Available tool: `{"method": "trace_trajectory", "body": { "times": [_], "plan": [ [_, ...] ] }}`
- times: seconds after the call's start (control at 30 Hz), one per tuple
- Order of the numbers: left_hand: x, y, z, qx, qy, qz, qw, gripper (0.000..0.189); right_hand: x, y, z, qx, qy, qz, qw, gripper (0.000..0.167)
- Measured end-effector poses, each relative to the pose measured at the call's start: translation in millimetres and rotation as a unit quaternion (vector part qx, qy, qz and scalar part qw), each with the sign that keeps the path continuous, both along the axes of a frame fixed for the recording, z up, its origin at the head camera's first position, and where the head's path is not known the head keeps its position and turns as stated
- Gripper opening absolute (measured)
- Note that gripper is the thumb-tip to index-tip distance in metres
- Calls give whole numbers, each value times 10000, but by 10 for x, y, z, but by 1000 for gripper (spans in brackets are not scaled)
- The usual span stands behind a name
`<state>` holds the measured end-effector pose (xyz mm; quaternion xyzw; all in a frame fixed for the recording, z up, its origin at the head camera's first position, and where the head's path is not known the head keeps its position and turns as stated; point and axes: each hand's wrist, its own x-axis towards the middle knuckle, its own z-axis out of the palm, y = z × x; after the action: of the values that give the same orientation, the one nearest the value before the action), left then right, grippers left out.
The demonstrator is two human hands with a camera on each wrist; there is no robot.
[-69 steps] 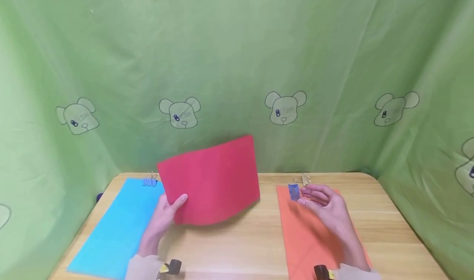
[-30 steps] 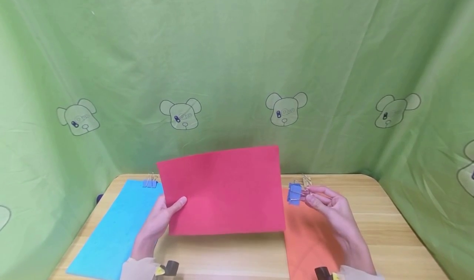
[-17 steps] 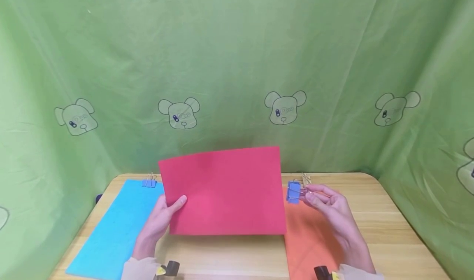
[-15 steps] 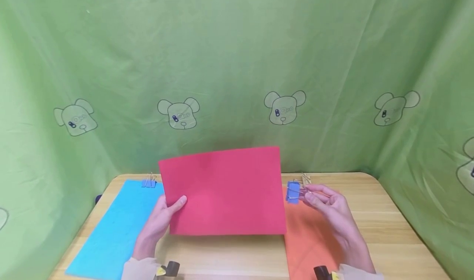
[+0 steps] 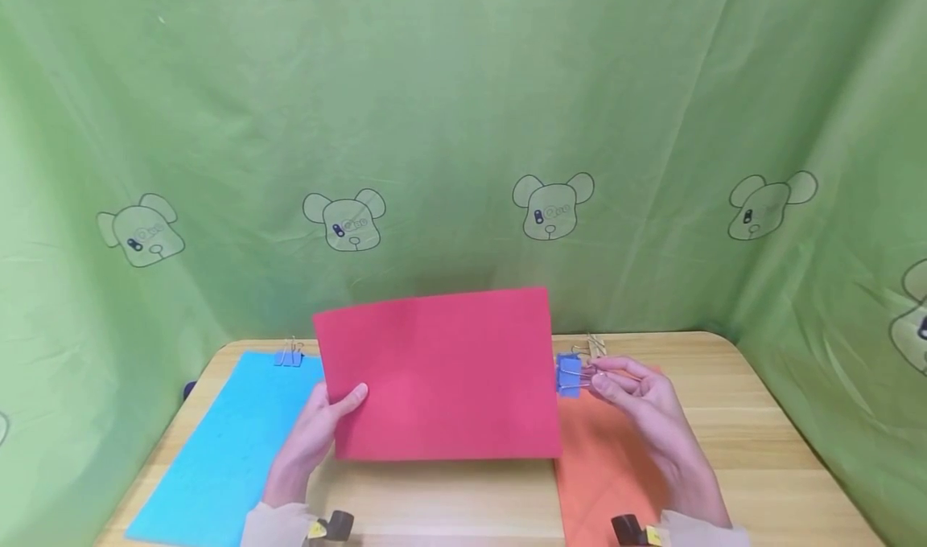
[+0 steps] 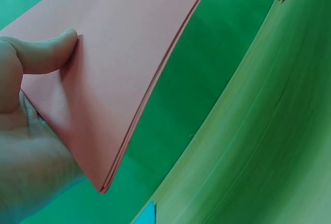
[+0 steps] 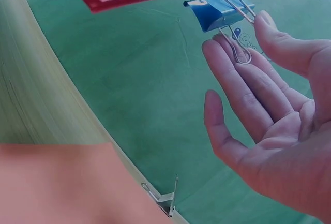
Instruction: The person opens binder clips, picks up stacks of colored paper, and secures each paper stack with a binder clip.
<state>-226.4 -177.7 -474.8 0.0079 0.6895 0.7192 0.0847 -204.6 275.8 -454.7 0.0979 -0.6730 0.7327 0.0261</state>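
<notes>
My left hand [image 5: 311,430] grips a thin stack of red paper [image 5: 442,378] by its left side, thumb on the front face. The left wrist view shows the layered edges of this paper [image 6: 124,43]. The stack is raised over the table, its broad face toward me. At its right edge is a blue binder clip [image 5: 569,375], which my right hand [image 5: 644,406] holds by the wire handles. In the right wrist view, the thumb presses one handle and fingers lie against the other; the mouth of the binder clip [image 7: 220,9] is right at the paper's edge.
Blue paper [image 5: 210,450] with a blue binder clip [image 5: 288,359] at its top lies left on the wooden table [image 5: 434,511]. Orange paper [image 5: 604,466] with a metallic clip [image 5: 596,347] at its top lies right. A green curtain [image 5: 463,88] surrounds the table.
The red paper has swung flatter and wider to the right. My right hand has turned the binder clip and brought it left, up to the paper's right edge.
</notes>
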Motion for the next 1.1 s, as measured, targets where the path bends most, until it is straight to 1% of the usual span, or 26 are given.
{"method": "trace_trajectory", "body": {
  "times": [0.23, 0.37, 0.63, 0.87, 1.1],
  "plan": [
    [-6, 12, -28, -94, -42, -11, 9999, 39, -7, -13, 9, 125, -64, -57, 9999, 22],
    [-10, 11, -41, -56, -27, -131, 9999, 37, -3, -26, 13, 171, -160, -102, 9997, 21],
    [0, 8, -9, -102, 124, -328, 9993, 34, 20, -61, 29, 251, -167, -74, 9995, 24],
    [9, 9, 12, -120, 124, -343, 9993, 33, 13, -73, 29, 480, -261, -118, 9984, 30],
    [2, 36, 1, -140, 108, -400, 9990, 35, 14, -108, 21, 421, -217, -68, 9989, 34]
  ]
}}
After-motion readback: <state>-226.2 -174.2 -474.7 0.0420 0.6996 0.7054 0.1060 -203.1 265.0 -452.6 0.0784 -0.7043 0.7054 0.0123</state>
